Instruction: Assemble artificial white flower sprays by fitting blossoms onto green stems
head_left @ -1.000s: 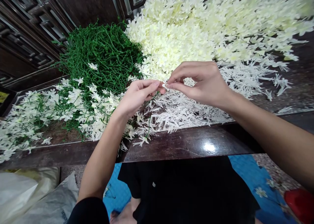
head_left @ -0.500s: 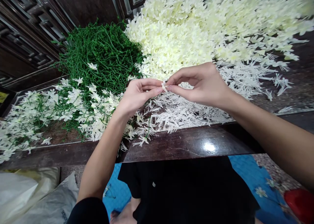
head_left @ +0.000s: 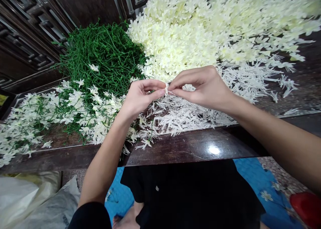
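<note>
My left hand (head_left: 140, 96) pinches a small white artificial flower (head_left: 166, 89) between thumb and fingertips. Meeting it from the right, my right hand (head_left: 200, 87) is closed in a pinch at the flower, with a thin white stamen strand at its fingertips, mostly hidden. Below and right of the hands lie loose white stamen pieces (head_left: 193, 113). Behind them rises a heap of cream-white flower petals (head_left: 185, 38). A pile of green plastic stems (head_left: 100, 55) sits behind my left hand.
Assembled white flowers on green stems (head_left: 75, 100) spread over the left of the dark wooden bench (head_left: 170, 152). Carved wooden panels (head_left: 32, 28) stand behind. Below are pale sacks (head_left: 45, 202), a blue mat (head_left: 247, 175) and a red object (head_left: 304, 205) at lower right.
The flower has turned slightly between my fingertips, and my right fingers have shifted a little closer to it. The piles look the same.
</note>
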{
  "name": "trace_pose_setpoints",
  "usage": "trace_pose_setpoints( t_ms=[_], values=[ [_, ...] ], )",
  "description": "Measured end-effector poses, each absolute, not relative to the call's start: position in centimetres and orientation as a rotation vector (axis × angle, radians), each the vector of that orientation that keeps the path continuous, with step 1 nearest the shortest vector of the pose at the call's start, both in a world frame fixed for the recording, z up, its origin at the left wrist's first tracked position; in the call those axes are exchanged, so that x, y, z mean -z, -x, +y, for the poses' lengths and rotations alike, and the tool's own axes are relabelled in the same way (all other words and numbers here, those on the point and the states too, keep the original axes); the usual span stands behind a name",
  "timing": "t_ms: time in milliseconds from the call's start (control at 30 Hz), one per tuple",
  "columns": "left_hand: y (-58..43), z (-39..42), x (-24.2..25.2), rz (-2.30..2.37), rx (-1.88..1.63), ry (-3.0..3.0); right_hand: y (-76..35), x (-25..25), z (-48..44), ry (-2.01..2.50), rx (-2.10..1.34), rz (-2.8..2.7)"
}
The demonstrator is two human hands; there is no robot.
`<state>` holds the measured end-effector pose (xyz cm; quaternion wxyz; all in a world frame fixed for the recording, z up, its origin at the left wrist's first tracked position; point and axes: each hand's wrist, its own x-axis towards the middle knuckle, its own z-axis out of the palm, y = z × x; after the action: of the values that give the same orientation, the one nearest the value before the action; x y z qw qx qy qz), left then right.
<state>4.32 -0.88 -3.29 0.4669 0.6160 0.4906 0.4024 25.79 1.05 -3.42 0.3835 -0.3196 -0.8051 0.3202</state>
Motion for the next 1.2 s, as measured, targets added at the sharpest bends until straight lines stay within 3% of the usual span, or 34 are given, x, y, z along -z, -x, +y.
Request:
trace_pose_setpoints(
  t_ms=[1200],
  values=[
    [-4.2, -0.8, 3.4, 1.224, -0.988, -1.558, -25.6, 4.5, 1.1, 0.718, -0.861, -1.943]
  ],
)
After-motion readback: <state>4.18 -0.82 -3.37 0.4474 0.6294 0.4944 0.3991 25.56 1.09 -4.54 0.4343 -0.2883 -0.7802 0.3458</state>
